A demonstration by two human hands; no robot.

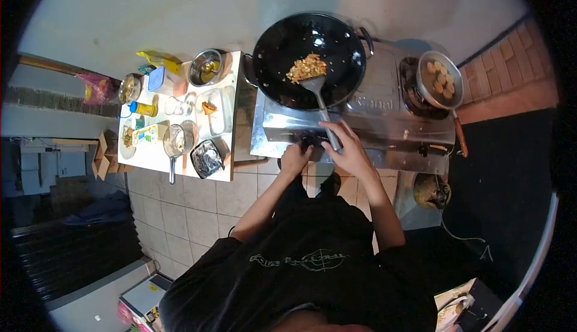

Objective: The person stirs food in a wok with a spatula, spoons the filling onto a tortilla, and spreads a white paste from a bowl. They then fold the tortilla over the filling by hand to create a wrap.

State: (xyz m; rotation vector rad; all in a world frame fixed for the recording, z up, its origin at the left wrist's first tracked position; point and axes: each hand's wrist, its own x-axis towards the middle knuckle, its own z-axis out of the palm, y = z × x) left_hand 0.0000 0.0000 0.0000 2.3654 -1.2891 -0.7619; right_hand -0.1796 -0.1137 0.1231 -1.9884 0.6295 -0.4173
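Note:
A large black wok (pixel 276 40) sits on the left side of the metal stove (pixel 372 129). Chopped browned food (pixel 307 67) lies in it, with the blade of a metal spatula (pixel 320 101) against its lower edge. My right hand (pixel 348 148) is closed round the spatula's handle. At the stove's front, my left hand (pixel 294 158) has its fingers on a dark control knob (pixel 308 141). On the right burner rests a pan (pixel 425 86) with several round pieces in liquid.
To the left, a table (pixel 225 151) bears a metal bowl (pixel 205 67), a clear tray (pixel 223 121), a small saucepan (pixel 174 141), a black square dish (pixel 208 159) and a yellow-capped bottle (pixel 143 109). The pan's wooden handle (pixel 461 135) juts past the stove's front.

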